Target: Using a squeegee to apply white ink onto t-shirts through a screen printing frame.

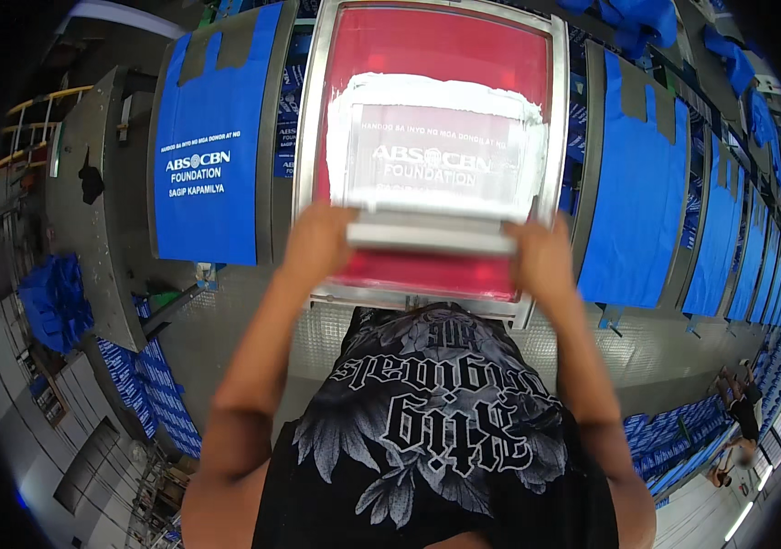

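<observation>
A squeegee (432, 236), pale and wide, lies across a screen-printing frame (557, 110) directly in front of me. My left hand (320, 240) is closed around its left end. The other end is gripped by my right hand (541, 256); both hands are slightly smeared by motion. Inside the frame's metal border is red mesh (436, 41), which shows above and below the squeegee. Thick white ink (436, 90) forms a ridge across the far part of the mesh and runs down both sides. White lettering shows through the paler middle area.
To the left, a blue printed bag panel (208, 156) lies on a grey board. Another blue panel (633, 183) lies to the right, with several more in a row beyond. Blue material (54, 302) hangs at far left. A person (740, 407) is at the far right.
</observation>
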Available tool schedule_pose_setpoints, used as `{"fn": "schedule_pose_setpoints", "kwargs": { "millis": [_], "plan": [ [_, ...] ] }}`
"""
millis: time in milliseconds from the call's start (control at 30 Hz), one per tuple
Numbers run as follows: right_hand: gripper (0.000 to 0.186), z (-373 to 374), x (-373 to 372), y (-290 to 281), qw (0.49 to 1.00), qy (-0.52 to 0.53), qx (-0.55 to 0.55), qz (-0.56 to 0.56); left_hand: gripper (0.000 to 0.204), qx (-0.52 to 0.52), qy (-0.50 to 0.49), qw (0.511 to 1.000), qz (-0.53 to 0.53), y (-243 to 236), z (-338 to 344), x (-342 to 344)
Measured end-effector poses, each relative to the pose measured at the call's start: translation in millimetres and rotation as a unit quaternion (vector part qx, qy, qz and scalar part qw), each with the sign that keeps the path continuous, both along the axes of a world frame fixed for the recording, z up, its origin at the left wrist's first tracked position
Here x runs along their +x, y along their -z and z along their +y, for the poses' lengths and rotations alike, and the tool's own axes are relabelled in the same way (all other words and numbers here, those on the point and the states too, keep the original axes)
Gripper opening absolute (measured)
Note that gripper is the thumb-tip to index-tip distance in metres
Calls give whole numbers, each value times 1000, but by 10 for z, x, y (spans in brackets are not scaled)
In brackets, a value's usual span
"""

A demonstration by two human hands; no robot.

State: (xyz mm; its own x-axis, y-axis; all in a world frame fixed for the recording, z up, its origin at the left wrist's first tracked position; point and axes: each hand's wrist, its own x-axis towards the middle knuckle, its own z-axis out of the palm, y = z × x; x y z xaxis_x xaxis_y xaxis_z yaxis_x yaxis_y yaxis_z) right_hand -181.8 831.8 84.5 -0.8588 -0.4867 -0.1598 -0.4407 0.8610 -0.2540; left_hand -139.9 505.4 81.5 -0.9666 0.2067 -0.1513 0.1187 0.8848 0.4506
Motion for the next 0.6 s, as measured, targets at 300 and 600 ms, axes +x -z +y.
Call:
{"fn": "schedule_pose_setpoints", "kwargs": {
  "millis": [300, 600],
  "plan": [
    [40, -142, -1500, 281, 999, 2, 41, 13, 29, -65, -43, 997, -13, 75, -6, -1524],
    [44, -66, 471, -17, 996, 46, -16, -81, 31, 28, -3, 997, 75, 119, 149, 467]
  ]
}}
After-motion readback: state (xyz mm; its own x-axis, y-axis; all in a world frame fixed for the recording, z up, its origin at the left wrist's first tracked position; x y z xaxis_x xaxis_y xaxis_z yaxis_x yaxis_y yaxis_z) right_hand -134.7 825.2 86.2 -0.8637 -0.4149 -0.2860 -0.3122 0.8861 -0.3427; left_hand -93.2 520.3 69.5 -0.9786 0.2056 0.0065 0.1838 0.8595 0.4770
